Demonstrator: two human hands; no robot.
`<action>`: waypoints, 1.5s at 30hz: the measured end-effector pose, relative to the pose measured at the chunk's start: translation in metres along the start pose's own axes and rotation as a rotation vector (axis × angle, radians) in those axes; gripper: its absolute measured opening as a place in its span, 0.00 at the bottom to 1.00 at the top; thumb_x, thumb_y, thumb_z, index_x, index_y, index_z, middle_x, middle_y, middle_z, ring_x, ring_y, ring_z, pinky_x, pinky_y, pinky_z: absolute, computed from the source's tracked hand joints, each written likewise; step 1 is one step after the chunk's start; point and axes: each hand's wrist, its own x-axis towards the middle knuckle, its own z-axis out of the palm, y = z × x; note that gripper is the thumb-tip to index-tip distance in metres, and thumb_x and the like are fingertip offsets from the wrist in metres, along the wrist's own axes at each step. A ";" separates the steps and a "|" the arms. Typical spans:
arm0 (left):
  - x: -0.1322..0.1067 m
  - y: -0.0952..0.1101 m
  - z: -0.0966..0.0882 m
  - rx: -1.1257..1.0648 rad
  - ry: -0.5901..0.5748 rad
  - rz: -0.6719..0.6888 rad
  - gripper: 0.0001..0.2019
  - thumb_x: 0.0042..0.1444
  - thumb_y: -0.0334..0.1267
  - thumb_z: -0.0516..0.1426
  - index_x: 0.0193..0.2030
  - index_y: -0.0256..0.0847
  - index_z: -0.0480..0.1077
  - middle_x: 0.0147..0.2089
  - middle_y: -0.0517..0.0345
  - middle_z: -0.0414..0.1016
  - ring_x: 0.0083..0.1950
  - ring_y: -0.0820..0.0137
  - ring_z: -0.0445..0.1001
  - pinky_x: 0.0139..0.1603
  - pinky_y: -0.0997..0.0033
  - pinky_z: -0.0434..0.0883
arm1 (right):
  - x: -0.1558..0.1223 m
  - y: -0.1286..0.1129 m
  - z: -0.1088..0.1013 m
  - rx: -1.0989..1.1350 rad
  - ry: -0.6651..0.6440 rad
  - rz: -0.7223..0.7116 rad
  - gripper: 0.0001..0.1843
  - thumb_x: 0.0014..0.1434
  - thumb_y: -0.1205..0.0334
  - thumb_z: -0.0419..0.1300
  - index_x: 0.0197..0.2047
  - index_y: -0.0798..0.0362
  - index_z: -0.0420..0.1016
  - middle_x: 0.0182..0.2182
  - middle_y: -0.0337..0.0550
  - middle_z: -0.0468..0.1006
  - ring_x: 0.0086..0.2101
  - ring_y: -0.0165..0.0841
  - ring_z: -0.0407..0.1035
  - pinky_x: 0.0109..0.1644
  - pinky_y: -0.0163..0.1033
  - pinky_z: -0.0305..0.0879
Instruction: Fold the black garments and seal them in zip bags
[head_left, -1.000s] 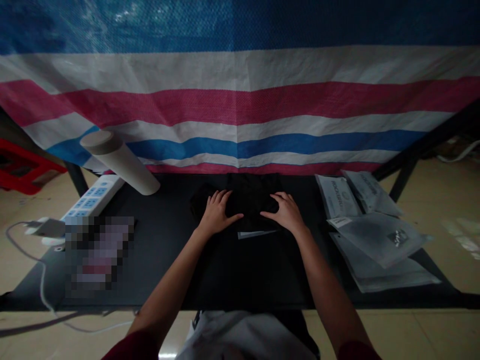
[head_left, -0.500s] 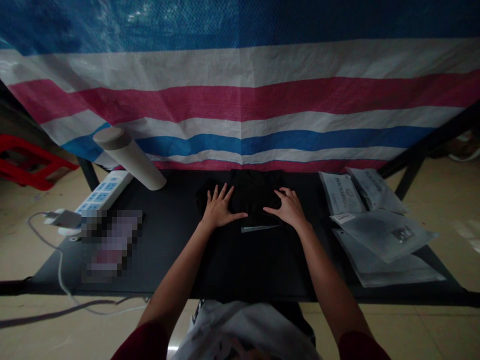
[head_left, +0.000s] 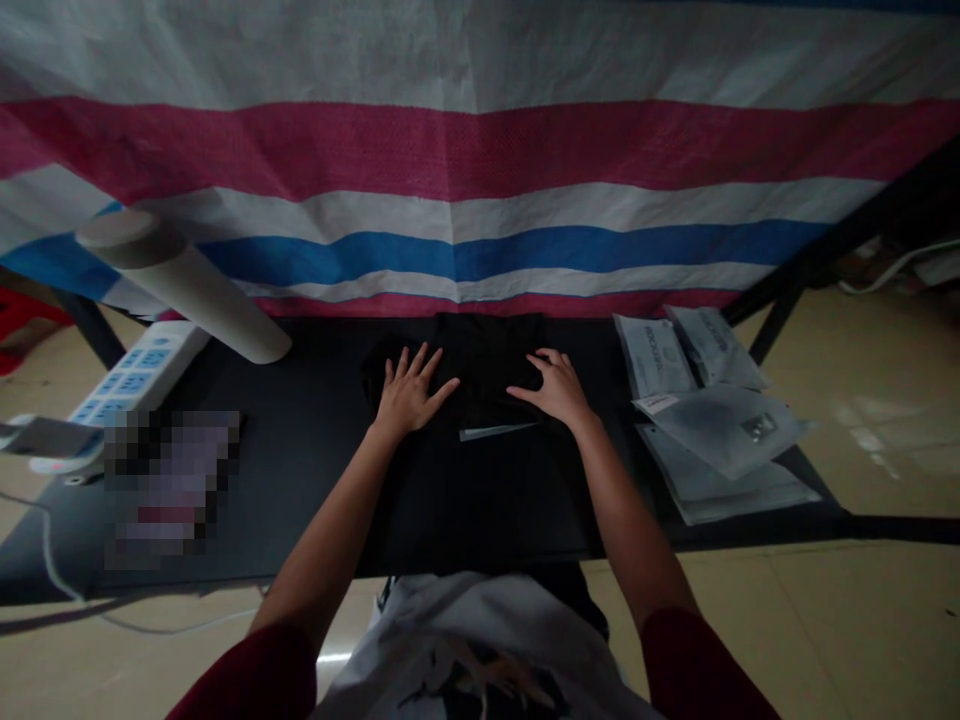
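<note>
Grey plastic packaging bag (head_left: 652, 358) has dark brand lettering, maybe "ROCKSOUL", blurry; white label (head_left: 658, 404) on flat grey bag (head_left: 720, 430) unreadable.

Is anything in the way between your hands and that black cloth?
No, nothing visible is in the way. The left hand and the right hand both lie right on the black cloth.

On the table (head_left: 300, 490), a folded garment (head_left: 487, 365) lies mid-table, with a power strip (head_left: 131, 375) and cardboard tube (head_left: 187, 285) to its left, what seem to be plastic-sleeved packets (head_left: 720, 430) to its right, and a tarpaulin (head_left: 480, 150) behind.
</note>
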 end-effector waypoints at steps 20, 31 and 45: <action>0.004 -0.048 -0.034 -0.188 0.385 -0.177 0.23 0.62 0.52 0.50 0.56 0.37 0.67 0.52 0.46 0.74 0.54 0.57 0.70 0.57 0.58 0.65 | 0.006 0.005 -0.008 0.280 0.269 0.065 0.20 0.59 0.48 0.59 0.47 0.52 0.77 0.48 0.50 0.73 0.42 0.39 0.71 0.50 0.46 0.69; 0.000 -0.105 -0.035 -0.203 0.283 -0.597 0.26 0.61 0.57 0.45 0.38 0.38 0.74 0.34 0.47 0.77 0.40 0.55 0.76 0.38 0.65 0.67 | 0.012 0.032 0.006 0.333 0.334 0.218 0.17 0.59 0.51 0.56 0.42 0.54 0.77 0.40 0.50 0.77 0.35 0.37 0.73 0.43 0.43 0.68; -0.005 -0.079 -0.057 -0.329 0.119 -0.149 0.15 0.54 0.51 0.55 0.33 0.39 0.69 0.26 0.60 0.68 0.26 0.70 0.67 0.27 0.72 0.61 | 0.013 0.038 0.007 0.439 0.367 0.261 0.18 0.58 0.51 0.57 0.41 0.56 0.78 0.39 0.51 0.77 0.34 0.36 0.73 0.36 0.39 0.66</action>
